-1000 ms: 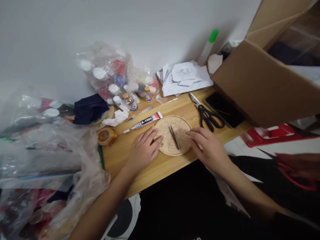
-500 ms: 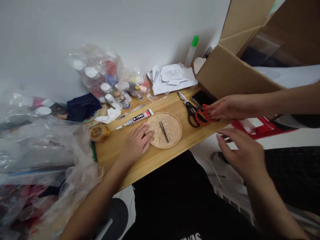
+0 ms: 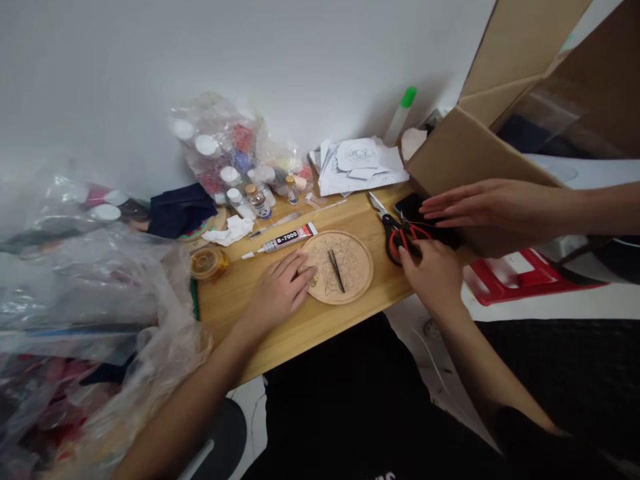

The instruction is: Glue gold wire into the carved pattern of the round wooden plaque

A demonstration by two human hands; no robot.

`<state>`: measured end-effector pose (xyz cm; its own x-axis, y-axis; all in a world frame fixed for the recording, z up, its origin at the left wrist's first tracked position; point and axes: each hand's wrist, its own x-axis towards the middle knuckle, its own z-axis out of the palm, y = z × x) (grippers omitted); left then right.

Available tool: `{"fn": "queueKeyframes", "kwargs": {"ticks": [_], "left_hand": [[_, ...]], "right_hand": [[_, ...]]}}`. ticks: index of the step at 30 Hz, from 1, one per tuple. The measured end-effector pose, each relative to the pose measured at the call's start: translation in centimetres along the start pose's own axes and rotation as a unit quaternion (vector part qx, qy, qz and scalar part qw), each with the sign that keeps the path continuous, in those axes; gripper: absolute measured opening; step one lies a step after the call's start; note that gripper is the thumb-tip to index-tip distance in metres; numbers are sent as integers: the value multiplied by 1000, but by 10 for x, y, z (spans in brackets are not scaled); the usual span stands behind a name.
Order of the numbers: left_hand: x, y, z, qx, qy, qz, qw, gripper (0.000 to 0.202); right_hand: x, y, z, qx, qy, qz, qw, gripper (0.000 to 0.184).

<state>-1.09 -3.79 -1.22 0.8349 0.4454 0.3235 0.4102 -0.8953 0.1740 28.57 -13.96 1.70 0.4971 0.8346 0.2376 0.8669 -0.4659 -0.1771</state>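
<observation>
head view: i saw the left hand (image 3: pixel 283 290), fingers loosely spread, on the round board (image 3: pixel 356 270) near the front edge of the bench (image 3: pixel 280 347); right hand (image 3: pixel 436 277) curled at red scissors (image 3: pixel 393 245), grip unclear.

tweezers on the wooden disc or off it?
On: the tweezers lie across the disc's drawn pattern. The left hand reaches the disc's left edge, its fingers clear of them.

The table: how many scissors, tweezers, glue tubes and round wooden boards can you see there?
Scissors: 2 (black-handled pair, red-handled pair)
Tweezers: 1
Glue tube: 1
Round wooden board: 1
Total: 5
</observation>
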Motion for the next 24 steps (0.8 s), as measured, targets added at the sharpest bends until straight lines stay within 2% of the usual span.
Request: {"fn": "queueKeyframes", "kwargs": {"ticks": [4, 8, 11, 15, 17, 20, 24], "left_hand": [[1, 1, -1, -9, 0, 3, 1000, 33], [1, 1, -2, -10, -1, -7, 1000, 32], [1, 1, -3, -18, -10, -16, 1000, 31], [1, 1, -4, -13, -9, -7, 1000, 31], [2, 0, -5, -8, -5, -3, 1000, 31], [2, 0, -5, -8, -1, -7, 1000, 31], [2, 0, -4, -13, -9, -13, 1000, 31]], "right_hand": [[29, 5, -3, -39, -67, 26, 997, 31], [38, 4, -11, -40, -117, 28, 992, 29], [35, -13, -10, -25, -128, 15, 991, 31], [40, -42, 0, -19, -140, -1, 990, 25], [46, -46, 0, -27, -132, -3, 991, 28], [51, -37, -7, -50, -151, 17, 987, 33], [48, -20, -17, -67, -221, 31, 973, 33]]}}
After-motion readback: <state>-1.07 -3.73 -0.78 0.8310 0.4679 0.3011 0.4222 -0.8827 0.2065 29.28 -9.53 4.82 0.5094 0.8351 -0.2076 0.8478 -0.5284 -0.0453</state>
